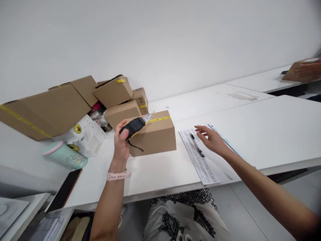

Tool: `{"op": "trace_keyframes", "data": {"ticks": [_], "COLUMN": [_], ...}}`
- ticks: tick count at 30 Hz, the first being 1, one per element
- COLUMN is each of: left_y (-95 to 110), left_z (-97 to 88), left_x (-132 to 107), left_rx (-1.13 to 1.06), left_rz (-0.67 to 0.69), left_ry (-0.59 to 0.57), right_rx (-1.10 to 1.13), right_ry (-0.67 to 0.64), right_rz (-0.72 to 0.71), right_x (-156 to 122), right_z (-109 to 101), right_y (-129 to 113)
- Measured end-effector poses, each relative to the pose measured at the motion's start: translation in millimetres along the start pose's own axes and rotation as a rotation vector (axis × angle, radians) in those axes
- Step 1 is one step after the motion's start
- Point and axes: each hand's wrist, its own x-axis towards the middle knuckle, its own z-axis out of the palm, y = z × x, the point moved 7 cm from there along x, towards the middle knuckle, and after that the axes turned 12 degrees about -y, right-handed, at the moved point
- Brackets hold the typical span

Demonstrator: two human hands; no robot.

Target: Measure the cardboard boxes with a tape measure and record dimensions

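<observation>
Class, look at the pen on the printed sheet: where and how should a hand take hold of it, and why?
The pen is probably best pinched mid-barrel, coming from above, with thumb and fingers across its long sides: it is slim and lies flat on the printed sheet with nothing over it. The open right hand is close by.

Reaching from the near side with 2 bare forearms (107, 204), gripping with the left hand (121, 143), bending its thumb (124, 134) inward, extending the right hand (212, 138), pointing loosely parted fingers (202, 128) left
</observation>
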Motion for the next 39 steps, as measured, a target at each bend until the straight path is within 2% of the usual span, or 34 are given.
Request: {"op": "trace_keyframes", "data": {"ticks": [2,5,8,12,16,20,22,24,26,30,32,34,37,39], "left_y": [11.6,17.5,2.3,-33.8,-64.3,-73.1,-68.1,-54.3,-31.2,22.5,38.5,41.5,30.3,27.4], "left_z": [-10.3,-33.6,-63.5,-93.2,-96.6,-87.1,-82.1,-78.3,-76.7,-74.3,-71.6,-69.3,-66.2,-65.1], "left_x": [-16.5,-37.5,-51.0,-60.0,-59.6,-54.7,-53.4,-53.1,-53.3,-51.8,-50.5,-50.2,-51.8,-51.9], "left_rx": [-0.185,-0.257,-0.250,-0.278,-0.345,-0.416,-0.447,-0.460,-0.450,-0.399,-0.364,-0.334,-0.295,-0.248], "left_rz": [0.067,0.094,0.077,0.040,-0.070,-0.124,-0.135,-0.128,-0.092,0.004,0.011,-0.035,-0.167,-0.199], "left_ry": [-0.024,0.005,0.103,0.201,0.174,0.133,0.125,0.122,0.126,0.124,0.119,0.127,0.138,0.156], "right_rx": [0.132,0.292,0.407,0.476,0.514,0.574,0.588,0.563,0.488,0.252,0.180,0.145,0.134,0.160], "right_ry": [-0.017,-0.109,-0.180,-0.193,-0.209,-0.237,-0.254,-0.250,-0.205,-0.023,0.015,0.003,-0.021,0.018], "right_rz": [-0.003,0.034,0.072,0.151,0.214,0.162,0.092,0.041,0.006,-0.024,-0.024,-0.015,0.043,0.042], "right_x": [-7.4,-12.1,-10.8,-5.4,-2.4,-1.1,-1.0,-1.7,-2.9,-6.0,-6.5,-6.1,-7.9,-12.6], "right_z": [5.9,29.6,59.3,88.6,102.3,105.0,102.3,95.5,83.0,49.0,39.0,37.0,42.1,44.5], "right_y": [-21.0,-38.5,-41.6,-35.3,-35.5,-49.4,-60.1,-69.9,-79.6,-100.4,-107.8,-109.5,-101.7,-99.1]}}
